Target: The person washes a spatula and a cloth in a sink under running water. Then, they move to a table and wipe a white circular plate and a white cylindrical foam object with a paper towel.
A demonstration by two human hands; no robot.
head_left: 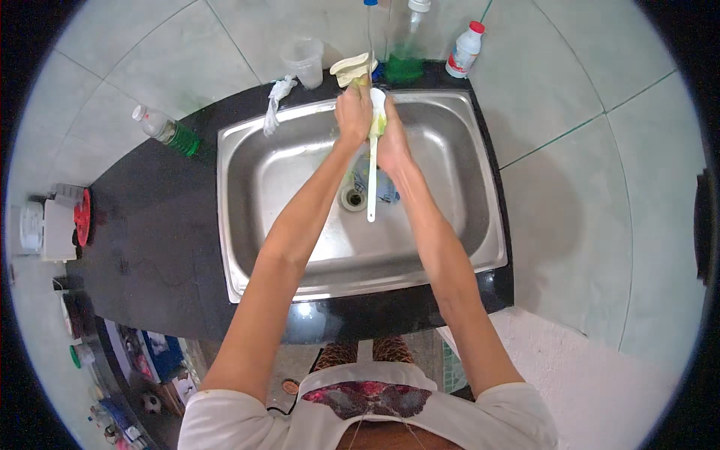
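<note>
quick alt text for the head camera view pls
A person's right hand holds a white utensil, handle toward the body, beside the left hand over a steel sink. Behind the sink are a clear cup and red-capped bottle; a green-liquid bottle stands on the black counter at left.

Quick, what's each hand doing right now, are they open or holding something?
Left hand: curled beside the white spoon; can't tell what it grips.
Right hand: closed, holding the white spoon near its wide end.
</note>
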